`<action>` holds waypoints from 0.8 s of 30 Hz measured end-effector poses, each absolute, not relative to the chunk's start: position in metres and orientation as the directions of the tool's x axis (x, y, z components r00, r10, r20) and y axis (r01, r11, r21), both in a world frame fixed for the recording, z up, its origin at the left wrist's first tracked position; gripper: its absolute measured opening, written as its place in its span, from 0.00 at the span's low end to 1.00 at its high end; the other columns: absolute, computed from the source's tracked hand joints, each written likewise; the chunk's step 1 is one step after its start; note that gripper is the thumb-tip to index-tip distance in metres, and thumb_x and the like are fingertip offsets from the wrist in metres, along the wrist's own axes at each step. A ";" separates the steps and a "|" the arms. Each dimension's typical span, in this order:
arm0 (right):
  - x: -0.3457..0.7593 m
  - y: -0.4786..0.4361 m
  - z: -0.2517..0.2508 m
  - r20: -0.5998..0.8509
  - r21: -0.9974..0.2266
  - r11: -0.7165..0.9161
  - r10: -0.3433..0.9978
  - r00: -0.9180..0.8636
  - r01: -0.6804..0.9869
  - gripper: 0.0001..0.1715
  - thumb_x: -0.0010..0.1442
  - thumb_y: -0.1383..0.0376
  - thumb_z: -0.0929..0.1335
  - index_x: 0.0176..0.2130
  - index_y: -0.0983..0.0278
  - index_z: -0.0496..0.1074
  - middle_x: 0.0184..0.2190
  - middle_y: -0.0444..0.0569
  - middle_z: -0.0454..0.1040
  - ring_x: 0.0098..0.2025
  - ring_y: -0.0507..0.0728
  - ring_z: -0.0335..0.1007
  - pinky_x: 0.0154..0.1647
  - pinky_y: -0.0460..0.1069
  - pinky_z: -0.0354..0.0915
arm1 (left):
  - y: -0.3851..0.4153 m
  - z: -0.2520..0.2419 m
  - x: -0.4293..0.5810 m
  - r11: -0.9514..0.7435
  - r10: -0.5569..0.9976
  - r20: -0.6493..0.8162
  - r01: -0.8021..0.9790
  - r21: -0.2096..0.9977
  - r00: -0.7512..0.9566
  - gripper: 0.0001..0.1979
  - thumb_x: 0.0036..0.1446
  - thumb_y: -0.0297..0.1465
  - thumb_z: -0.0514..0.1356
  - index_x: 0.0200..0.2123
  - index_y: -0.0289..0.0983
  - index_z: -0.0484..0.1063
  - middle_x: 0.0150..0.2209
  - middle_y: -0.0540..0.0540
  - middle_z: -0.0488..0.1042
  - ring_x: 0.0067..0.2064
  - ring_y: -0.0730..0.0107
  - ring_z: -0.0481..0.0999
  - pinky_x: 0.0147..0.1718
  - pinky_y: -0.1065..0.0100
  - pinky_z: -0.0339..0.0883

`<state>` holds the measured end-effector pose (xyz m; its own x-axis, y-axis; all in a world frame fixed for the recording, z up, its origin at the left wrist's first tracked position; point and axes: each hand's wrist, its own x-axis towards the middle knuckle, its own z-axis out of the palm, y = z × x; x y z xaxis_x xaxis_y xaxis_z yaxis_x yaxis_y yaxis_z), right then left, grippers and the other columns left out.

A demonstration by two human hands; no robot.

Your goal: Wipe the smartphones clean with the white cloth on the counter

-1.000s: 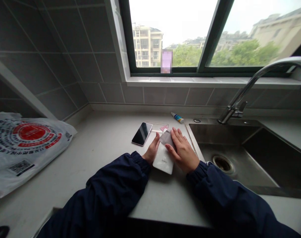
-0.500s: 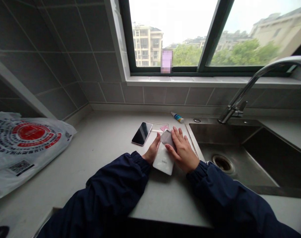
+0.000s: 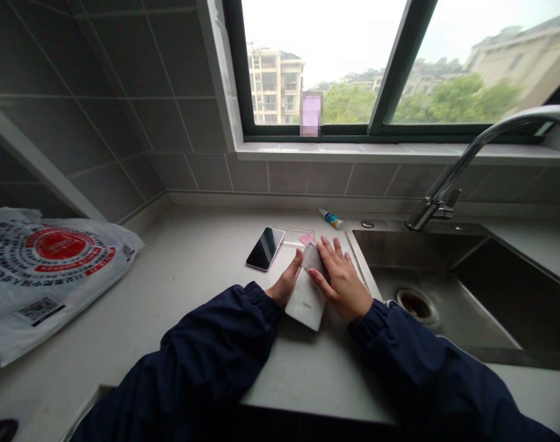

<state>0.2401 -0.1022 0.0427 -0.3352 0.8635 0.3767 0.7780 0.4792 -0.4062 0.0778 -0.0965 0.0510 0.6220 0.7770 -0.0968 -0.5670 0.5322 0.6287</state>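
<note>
One white phone [image 3: 306, 304], nearer the bench's [image 3: 289, 380] front edge now: our left hand [image 3: 287, 282] pinches it; right hand [image 3: 343, 282], fingers fanned, presumably rubs.

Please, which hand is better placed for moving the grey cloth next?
Probably the right hand: it lies on the grey cloth, while the left hand holds the white phone by its edge.
</note>
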 end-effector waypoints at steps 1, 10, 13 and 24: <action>0.240 -0.102 0.043 0.379 -0.401 0.487 0.859 -0.344 0.776 0.42 0.72 0.49 0.60 0.75 0.63 0.47 0.76 0.57 0.44 0.78 0.70 0.30 0.72 0.74 0.44 | -0.097 0.052 0.078 0.531 0.781 -0.097 -0.575 0.623 0.617 0.33 0.73 0.46 0.39 0.71 0.35 0.60 0.54 0.34 0.79 0.54 0.51 0.80 0.59 0.56 0.67; 0.240 -0.103 0.044 0.372 -0.361 0.573 0.812 -0.449 0.736 0.42 0.72 0.48 0.61 0.76 0.57 0.44 0.76 0.56 0.44 0.78 0.71 0.33 0.69 0.78 0.46 | -0.095 0.048 0.077 0.530 0.797 -0.107 -0.603 0.596 0.594 0.32 0.74 0.46 0.40 0.71 0.36 0.61 0.56 0.36 0.78 0.58 0.52 0.77 0.62 0.57 0.63; 0.239 -0.105 0.047 0.343 -0.367 0.588 0.806 -0.483 0.720 0.41 0.72 0.49 0.61 0.75 0.57 0.47 0.76 0.57 0.46 0.77 0.71 0.37 0.69 0.78 0.46 | -0.092 0.041 0.077 0.544 0.781 -0.075 -0.617 0.568 0.620 0.34 0.72 0.50 0.42 0.70 0.36 0.61 0.58 0.36 0.77 0.60 0.51 0.76 0.63 0.57 0.63; 0.237 -0.108 0.048 0.328 -0.358 0.633 0.774 -0.542 0.686 0.39 0.71 0.49 0.62 0.73 0.63 0.56 0.74 0.60 0.51 0.76 0.72 0.42 0.69 0.79 0.45 | -0.094 0.045 0.081 0.496 0.843 -0.134 -0.657 0.567 0.521 0.38 0.72 0.51 0.38 0.67 0.29 0.66 0.54 0.33 0.79 0.61 0.51 0.75 0.65 0.55 0.61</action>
